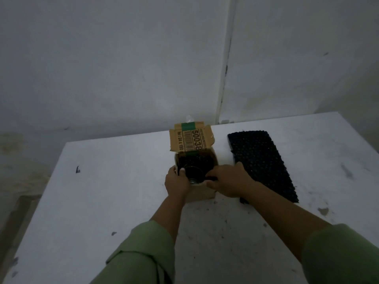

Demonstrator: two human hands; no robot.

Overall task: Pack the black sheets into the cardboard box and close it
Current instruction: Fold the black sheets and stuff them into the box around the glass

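White table (102,181), sheet (192,173) between both grips

One cardboard box (202,193) stands on the one white surface (114,181), its single printed flap (189,140) raised. One stack of black sheets (264,162) lies beside it; more black material fills the box, count unclear. Two hands, left hand (177,183) and right hand (229,181).

Crowded box mouth, bare tabletop all round

Both hands fill the near side of the brown cardboard box (202,192); its raised printed flap (189,139) blocks the far side (wall close behind). The bumpy black sheet (260,158) occupies the white table (98,191) to the right; the left lies bare.
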